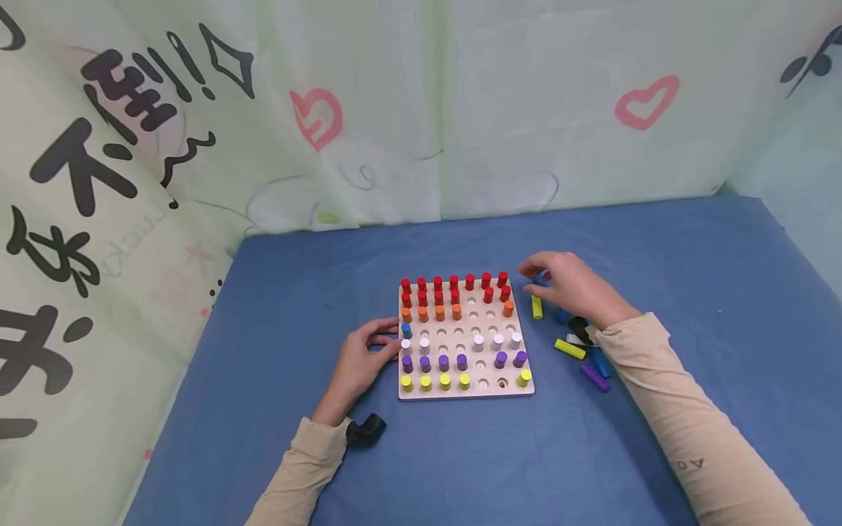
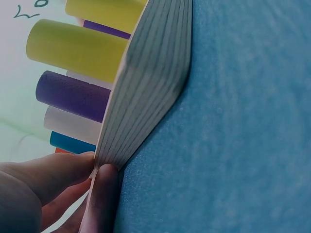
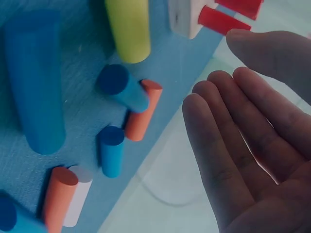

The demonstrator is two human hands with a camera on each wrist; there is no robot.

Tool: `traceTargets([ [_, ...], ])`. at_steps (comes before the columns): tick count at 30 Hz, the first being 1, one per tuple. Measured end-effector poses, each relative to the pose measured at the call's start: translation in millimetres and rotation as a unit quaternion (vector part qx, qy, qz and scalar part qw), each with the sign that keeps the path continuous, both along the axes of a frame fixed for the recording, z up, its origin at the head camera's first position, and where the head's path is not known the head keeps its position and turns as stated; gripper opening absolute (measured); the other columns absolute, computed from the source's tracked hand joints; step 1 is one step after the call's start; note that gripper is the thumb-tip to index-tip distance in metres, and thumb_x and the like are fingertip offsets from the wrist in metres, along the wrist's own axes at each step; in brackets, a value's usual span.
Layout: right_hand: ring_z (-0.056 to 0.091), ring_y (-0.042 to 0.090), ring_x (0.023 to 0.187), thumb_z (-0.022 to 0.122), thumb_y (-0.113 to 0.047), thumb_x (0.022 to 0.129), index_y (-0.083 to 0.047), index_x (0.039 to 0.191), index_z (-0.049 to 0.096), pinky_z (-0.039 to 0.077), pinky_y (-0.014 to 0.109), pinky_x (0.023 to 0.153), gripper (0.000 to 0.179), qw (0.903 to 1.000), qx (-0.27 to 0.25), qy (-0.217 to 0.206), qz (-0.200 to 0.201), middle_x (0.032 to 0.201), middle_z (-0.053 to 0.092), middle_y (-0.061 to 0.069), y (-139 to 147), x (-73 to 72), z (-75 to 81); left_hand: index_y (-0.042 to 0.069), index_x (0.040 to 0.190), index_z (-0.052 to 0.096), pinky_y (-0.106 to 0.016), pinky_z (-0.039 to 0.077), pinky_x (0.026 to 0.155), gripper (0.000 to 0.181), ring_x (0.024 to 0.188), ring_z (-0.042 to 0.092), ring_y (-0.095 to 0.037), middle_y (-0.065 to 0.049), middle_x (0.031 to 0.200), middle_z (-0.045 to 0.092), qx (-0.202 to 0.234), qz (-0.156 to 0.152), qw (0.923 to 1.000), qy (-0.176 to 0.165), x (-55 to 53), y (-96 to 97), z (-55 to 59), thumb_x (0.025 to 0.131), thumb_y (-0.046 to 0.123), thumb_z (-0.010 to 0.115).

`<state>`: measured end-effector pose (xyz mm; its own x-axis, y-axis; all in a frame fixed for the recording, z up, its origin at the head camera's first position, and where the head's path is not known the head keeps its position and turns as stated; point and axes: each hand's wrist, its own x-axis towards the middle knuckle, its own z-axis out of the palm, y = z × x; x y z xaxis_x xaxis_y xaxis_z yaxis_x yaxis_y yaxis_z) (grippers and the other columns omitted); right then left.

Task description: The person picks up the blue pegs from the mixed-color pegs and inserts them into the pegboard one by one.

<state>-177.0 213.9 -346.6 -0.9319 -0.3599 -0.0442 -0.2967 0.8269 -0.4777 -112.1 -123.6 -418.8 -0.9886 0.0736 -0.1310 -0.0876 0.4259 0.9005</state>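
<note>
A square wooden pegboard [image 1: 460, 393] lies on the table with rows of red, orange, blue, white, purple and yellow pegs standing in it. At its left edge my left hand [image 1: 358, 358] holds on, thumb and fingertips against the rim. The left wrist view shows the thumb [image 2: 58, 172] at the top edge and a finger on the side face. My right hand [image 1: 575, 285] hovers past the board's far right corner, over loose pegs. In the right wrist view its fingers [image 3: 221, 145] are loosely extended, with nothing between them and the thumb. A yellow peg [image 1: 537, 307] lies below that hand.
Right of the board lie loose pegs: another yellow one [image 1: 569, 349], a purple one [image 1: 595, 378] and a blue one [image 1: 600, 361]. The right wrist view also shows an orange peg [image 3: 59, 199] and a white peg [image 3: 77, 201]. A printed curtain [image 1: 460, 109] hangs behind the blue tablecloth [image 1: 316, 277].
</note>
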Motion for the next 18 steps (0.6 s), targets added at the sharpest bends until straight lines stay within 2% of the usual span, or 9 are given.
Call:
traceTargets([
  [18,0.063,0.036,0.104,0.071,-0.005,0.089,0.005,0.117,0.067,0.051,0.051,0.092,0.030,0.9996,0.015,-0.020,-0.016,0.114,0.066,0.022,8,-12.4,-9.2,0.011,0.129,0.065,-0.028,0.058,0.076,0.038,0.093,0.067,-0.016,-0.005,0.116,0.069,-0.007,0.004,0.9999,-0.007,0.9,0.1,0.4,0.092,0.011,0.071],
])
